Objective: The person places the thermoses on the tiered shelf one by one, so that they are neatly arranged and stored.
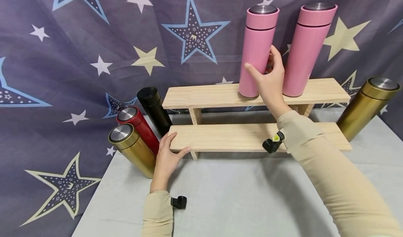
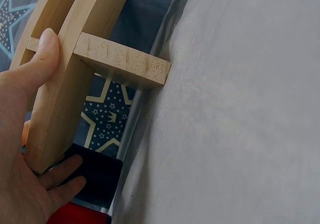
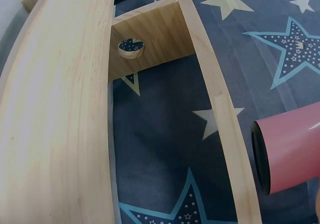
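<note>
My right hand (image 1: 271, 81) grips a pink thermos bottle (image 1: 259, 44) with a steel-topped lid, low on its body. In the head view this bottle overlaps the upper plank; the right wrist view shows its dark base (image 3: 260, 157) beside the plank's edge. A second pink thermos bottle (image 1: 310, 50) stands just to the right on the upper level. My left hand (image 1: 166, 160) holds the left end of the two-tier wooden shelf (image 1: 226, 137) at its lower plank. Its thumb (image 2: 46, 51) lies along the plank, with other fingers around the end.
Left of the shelf stand a black bottle (image 1: 154, 109), a red bottle (image 1: 138, 127) and a gold bottle (image 1: 135, 151), close together. Another gold bottle (image 1: 366, 107) is at the shelf's right end. A star-patterned cloth (image 1: 104, 30) hangs behind the grey-white table (image 1: 220, 195).
</note>
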Tool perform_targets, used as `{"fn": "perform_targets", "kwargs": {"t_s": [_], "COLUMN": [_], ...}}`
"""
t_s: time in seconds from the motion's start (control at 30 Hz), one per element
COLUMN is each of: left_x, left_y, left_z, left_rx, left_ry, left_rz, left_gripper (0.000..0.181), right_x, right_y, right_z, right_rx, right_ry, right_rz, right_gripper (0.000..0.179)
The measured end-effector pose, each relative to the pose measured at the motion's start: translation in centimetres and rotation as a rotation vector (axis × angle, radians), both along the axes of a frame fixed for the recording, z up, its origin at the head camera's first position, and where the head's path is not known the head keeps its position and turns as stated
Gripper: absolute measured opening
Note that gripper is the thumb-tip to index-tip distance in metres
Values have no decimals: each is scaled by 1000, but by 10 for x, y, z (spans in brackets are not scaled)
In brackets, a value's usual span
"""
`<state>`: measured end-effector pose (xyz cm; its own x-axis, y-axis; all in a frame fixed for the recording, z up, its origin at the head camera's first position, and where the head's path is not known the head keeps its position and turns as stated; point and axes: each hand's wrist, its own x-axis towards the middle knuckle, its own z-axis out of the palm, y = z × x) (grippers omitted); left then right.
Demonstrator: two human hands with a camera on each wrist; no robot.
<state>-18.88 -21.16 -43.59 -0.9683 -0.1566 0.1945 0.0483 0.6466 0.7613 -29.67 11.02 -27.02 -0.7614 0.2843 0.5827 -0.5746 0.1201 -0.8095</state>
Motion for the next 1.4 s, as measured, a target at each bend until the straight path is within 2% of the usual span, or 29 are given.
{"fn": "perform_targets", "kwargs": {"t_s": [0.07,0.2,0.8,1.17,1.4], "left_x": [0,0,-1,-2,-1], "left_y": [0,-1,-2,-1,0], "left_z": [0,0,-2,-2,-1], "left_rx": [1,0,-11,-24,-20], "left_ry": [-1,-1,9,-1,2], "left_rz": [-1,-1,-1,3,0], "left_gripper": [85,85,85,85,85], "right_x": [-10,-15,-13,-17,-18], "right_y": [3,6,13,14,11], "right_z": [-6,-9,-12,-15,-15], "right_rx": [4,4,117,136,159], "right_ry": [-4,-3,0,-13,-50], "right_rz": [-7,-5,32,31,15], "right_gripper": [74,75,73,73,75]}}
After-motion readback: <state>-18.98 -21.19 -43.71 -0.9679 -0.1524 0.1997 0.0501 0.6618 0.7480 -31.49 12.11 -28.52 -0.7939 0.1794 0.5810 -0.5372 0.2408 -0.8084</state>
